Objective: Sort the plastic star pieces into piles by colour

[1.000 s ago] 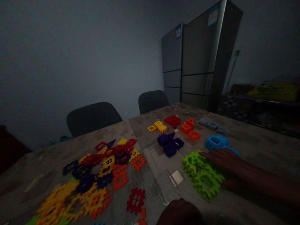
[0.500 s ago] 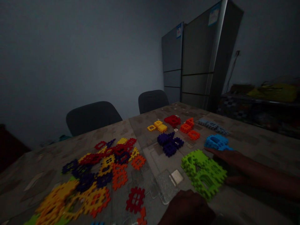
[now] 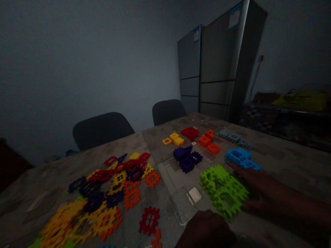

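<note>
A lime-green structure of interlocking waffle tiles [image 3: 222, 191] lies on the patterned table [image 3: 284, 162]. My right hand [image 3: 261, 187] rests just to its right with the fingers stretched out and apart. The fingertips point toward a blue tile structure [image 3: 240, 158] and the thumb lies near the green one's lower right edge. It holds nothing. My left hand [image 3: 207, 230] is a dark shape at the bottom edge, near a red tile [image 3: 149, 220]; its fingers do not show.
Loose tiles in yellow, orange, red and purple [image 3: 111, 186] are spread over the left of the table. Small sorted groups stand farther back: purple [image 3: 187, 158], yellow [image 3: 174, 139], red [image 3: 190, 132], orange [image 3: 209, 143]. Two dark chairs [image 3: 102, 129] and a tall refrigerator [image 3: 219, 69] stand behind.
My right hand has slid off the top of the green structure to its right side. My left hand has come up a little more into view at the bottom.
</note>
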`<move>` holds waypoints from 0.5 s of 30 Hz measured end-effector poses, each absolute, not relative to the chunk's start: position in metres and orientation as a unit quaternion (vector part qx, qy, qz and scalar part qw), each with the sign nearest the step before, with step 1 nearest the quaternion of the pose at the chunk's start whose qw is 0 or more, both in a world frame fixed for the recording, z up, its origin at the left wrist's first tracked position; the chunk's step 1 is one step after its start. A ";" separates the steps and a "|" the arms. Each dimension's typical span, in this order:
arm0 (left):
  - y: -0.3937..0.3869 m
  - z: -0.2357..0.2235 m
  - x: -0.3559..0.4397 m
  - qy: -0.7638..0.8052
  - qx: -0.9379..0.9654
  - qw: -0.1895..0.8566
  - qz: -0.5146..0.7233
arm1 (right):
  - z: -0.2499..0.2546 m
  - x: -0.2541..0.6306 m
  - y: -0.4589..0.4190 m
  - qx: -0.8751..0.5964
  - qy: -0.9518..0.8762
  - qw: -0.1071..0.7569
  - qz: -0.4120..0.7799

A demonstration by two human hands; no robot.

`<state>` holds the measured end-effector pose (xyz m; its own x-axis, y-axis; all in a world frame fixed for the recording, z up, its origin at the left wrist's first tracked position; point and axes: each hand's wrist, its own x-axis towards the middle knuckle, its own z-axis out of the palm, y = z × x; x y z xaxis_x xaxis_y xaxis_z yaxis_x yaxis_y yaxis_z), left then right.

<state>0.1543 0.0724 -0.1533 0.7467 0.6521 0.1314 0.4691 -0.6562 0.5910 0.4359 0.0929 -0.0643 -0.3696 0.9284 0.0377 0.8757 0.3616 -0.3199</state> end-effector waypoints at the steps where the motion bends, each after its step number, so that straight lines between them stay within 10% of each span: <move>1: 0.072 -0.153 0.155 0.321 0.895 0.263 0.160 | -0.068 0.435 0.093 -0.558 -0.813 0.113 0.125; 15: 0.075 -0.129 0.147 0.241 0.946 0.167 0.139 | -0.083 0.425 0.090 -0.530 -0.830 0.127 0.117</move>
<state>0.1467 0.0750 -0.1285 0.8450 0.5030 0.1816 0.4104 -0.8277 0.3828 0.4255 0.0897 -0.0831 -0.4052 0.9101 0.0865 0.8508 0.4100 -0.3289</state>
